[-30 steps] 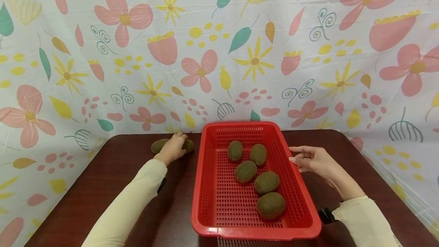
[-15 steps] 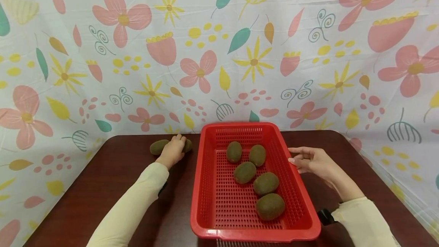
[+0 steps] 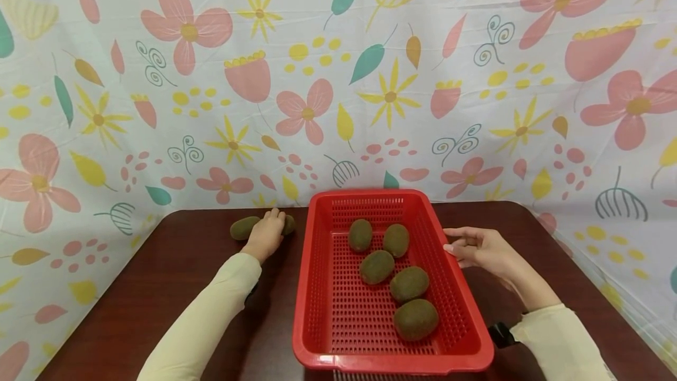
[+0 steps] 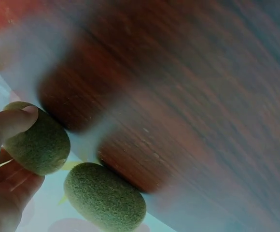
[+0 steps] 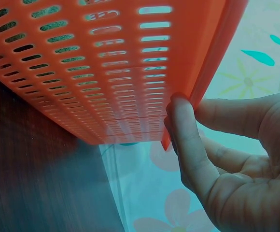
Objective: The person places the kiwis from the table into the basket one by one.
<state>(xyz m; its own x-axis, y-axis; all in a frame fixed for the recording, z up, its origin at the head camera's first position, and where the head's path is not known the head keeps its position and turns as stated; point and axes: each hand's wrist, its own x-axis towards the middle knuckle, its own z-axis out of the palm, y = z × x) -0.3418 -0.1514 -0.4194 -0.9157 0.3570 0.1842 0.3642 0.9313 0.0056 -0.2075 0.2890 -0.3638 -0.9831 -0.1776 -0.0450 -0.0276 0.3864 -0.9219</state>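
On the dark table's left back part lie two brown-green kiwis. My left hand [image 3: 266, 234] holds the right one [image 4: 38, 142], with the thumb over its side and the fingers round the other side; in the head view the hand covers much of this fruit. The other kiwi [image 3: 244, 228] is just left of the hand. My right hand [image 3: 483, 250] pinches the right rim of a red perforated plastic basket [image 3: 392, 362], thumb on one side and fingers on the other, as the right wrist view shows. Several kiwis [image 3: 409, 284] rest inside the basket, toward its right side.
The basket stands at the middle of the dark wooden table [image 3: 158, 287]. Behind the table's back edge hangs a white cloth [image 3: 338, 104] printed with flowers and leaves. Both sleeves are cream, and a black band [image 3: 502, 334] shows at the right wrist.
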